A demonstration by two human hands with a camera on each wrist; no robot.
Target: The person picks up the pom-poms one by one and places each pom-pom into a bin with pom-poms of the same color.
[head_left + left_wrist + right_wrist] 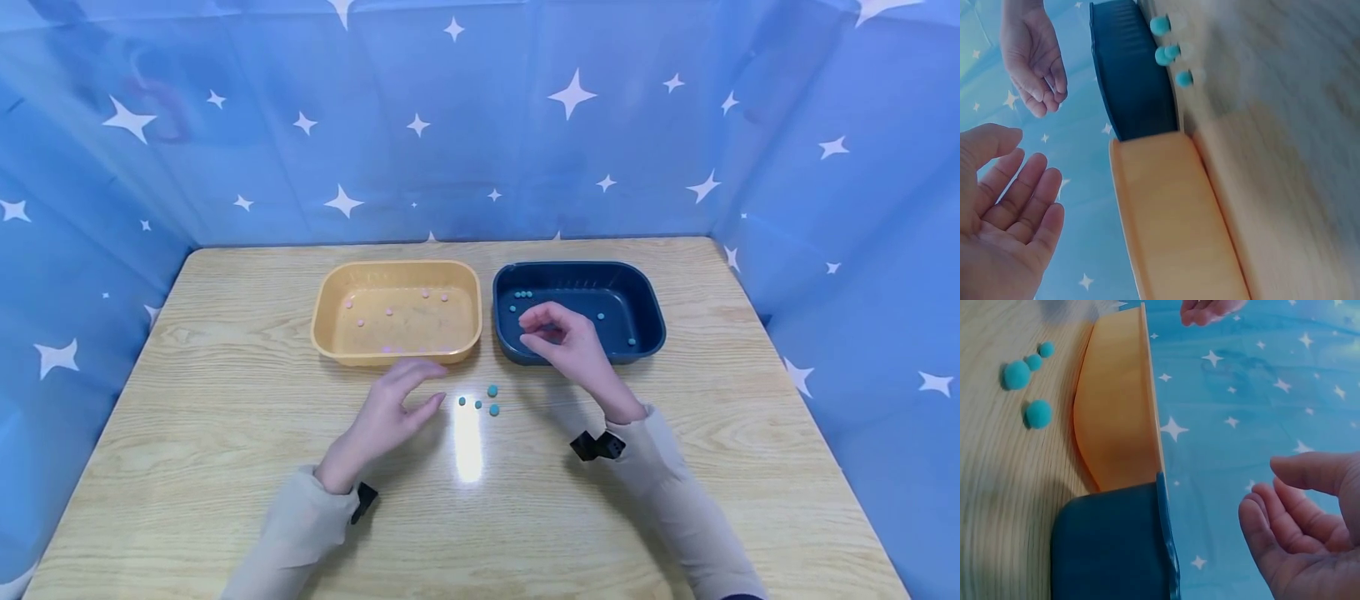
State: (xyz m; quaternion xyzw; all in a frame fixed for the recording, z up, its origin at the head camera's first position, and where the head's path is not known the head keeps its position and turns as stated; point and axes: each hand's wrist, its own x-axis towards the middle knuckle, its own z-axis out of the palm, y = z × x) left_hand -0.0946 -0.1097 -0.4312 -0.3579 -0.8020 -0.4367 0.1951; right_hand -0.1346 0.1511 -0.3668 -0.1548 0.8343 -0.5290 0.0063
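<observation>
My left hand [390, 407] hovers by the front edge of the yellow tub [321, 321], thumb and fingers apart, with nothing between them. Over the front part of the dark blue tub [654, 312] is my right hand [573, 354]; its fingers are loosely bent, and the gap to the thumb shows no object in the right wrist view. Several teal pom-poms [1038, 414], some bigger than others, lie on the table between the hands. More teal pom-poms [523, 294] sit inside the blue tub. Small pink pom-poms [389, 312] are scattered in the yellow tub.
Both tubs stand side by side toward the back of the wooden table [187, 400]. A blue curtain [495, 125] with white stars hangs behind and along both sides. Small black devices [597, 446] are worn at the wrists.
</observation>
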